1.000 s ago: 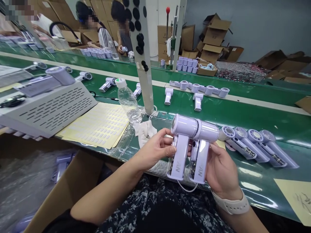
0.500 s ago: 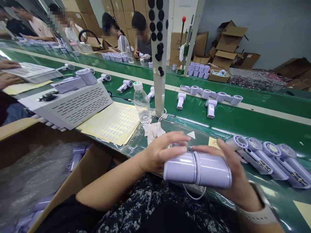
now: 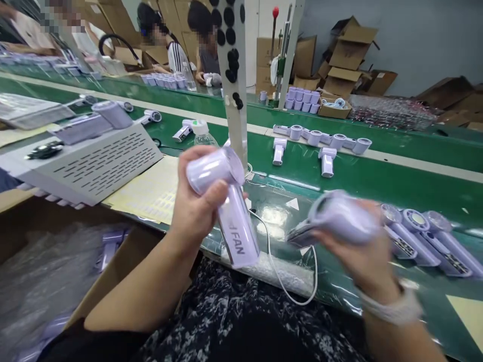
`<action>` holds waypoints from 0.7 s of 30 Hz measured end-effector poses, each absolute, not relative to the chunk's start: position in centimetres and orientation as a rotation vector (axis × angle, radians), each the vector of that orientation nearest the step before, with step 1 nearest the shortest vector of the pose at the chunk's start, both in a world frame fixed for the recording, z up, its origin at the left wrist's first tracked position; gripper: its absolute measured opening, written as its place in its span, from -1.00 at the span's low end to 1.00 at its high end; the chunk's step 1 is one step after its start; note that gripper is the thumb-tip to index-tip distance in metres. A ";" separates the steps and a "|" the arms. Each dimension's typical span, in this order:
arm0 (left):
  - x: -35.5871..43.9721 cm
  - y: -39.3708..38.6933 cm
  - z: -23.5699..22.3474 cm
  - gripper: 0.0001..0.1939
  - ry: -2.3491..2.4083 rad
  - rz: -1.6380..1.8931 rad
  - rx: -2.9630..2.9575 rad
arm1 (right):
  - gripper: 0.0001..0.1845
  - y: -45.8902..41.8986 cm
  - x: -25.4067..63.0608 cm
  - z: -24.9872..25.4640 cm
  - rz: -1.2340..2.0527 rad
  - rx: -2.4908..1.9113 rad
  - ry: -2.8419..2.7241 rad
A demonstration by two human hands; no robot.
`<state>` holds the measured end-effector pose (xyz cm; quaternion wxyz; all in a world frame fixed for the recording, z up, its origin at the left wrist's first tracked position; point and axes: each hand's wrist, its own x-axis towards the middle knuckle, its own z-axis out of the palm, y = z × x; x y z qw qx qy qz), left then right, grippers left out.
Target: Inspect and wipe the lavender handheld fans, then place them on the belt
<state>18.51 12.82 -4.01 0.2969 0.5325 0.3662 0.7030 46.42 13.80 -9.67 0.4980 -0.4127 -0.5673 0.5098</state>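
Observation:
My left hand (image 3: 196, 201) is closed round the head of a lilac handheld fan (image 3: 239, 226), whose handle hangs down and bears the letters FAN. A second lilac handheld fan (image 3: 341, 218), smeared by motion, sits in my right hand (image 3: 362, 251), its handle pointing left. The two fans are apart. Between and below them a white cable (image 3: 269, 251) loops over the table edge. Close to my right hand, several more lilac fans (image 3: 426, 241) lie side by side on the green table.
A slotted grey metal box (image 3: 101, 161) and yellow label sheets (image 3: 147, 193) are at left, beside a plastic bottle (image 3: 202, 131) and a metal post (image 3: 236, 75). Lower left, a carton (image 3: 90, 301) holds fans and plastic film. More fans (image 3: 326, 163) lie across the green conveyor belt (image 3: 415, 186). Co-workers sit opposite.
The two fans, held side by side earlier and then tipped with their heads toward me, are now separated. One went left in my left hand, the other right in my right hand.

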 end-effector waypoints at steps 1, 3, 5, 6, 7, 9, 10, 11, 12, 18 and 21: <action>18.5 12.7 -4.6 -0.49 1.009 1.789 1.435 | -0.47 13.9 45.8 -10.0 1.107 -1.087 -1.471; 18.3 12.6 -5.4 -0.42 1.138 1.683 1.526 | -0.34 14.1 44.9 -10.0 0.845 -1.249 -1.693; 18.0 12.5 -5.8 -0.39 1.249 1.627 1.601 | -0.30 14.5 44.6 -9.4 0.790 -1.304 -1.756; 17.8 12.4 -6.0 -0.39 1.277 1.606 1.607 | -0.29 14.7 44.6 -9.0 0.850 -1.291 -1.696; 17.7 12.4 -6.1 -0.40 1.290 1.588 1.598 | -0.28 15.0 44.7 -8.6 0.931 -1.262 -1.583; 17.6 12.4 -6.3 -0.41 1.288 1.551 1.586 | -0.31 15.4 45.1 -7.9 1.117 -1.167 -1.330; 17.6 12.4 -6.4 -0.41 1.281 1.537 1.589 | -0.34 15.5 45.3 -7.6 1.191 -1.120 -1.248; 17.6 12.4 -6.5 -0.41 1.278 1.521 1.596 | -0.38 15.5 45.5 -7.4 1.238 -1.087 -1.208; 17.7 12.4 -6.7 -0.41 1.278 1.505 1.604 | -0.41 15.5 45.6 -7.2 1.259 -1.070 -1.203; 18.0 12.7 -7.4 -0.40 1.291 1.458 1.644 | -0.43 14.7 45.2 -7.3 1.320 -0.996 -1.228; 18.1 12.7 -7.5 -0.39 1.290 1.483 1.655 | -0.33 15.5 44.6 -9.2 1.336 -1.112 -1.302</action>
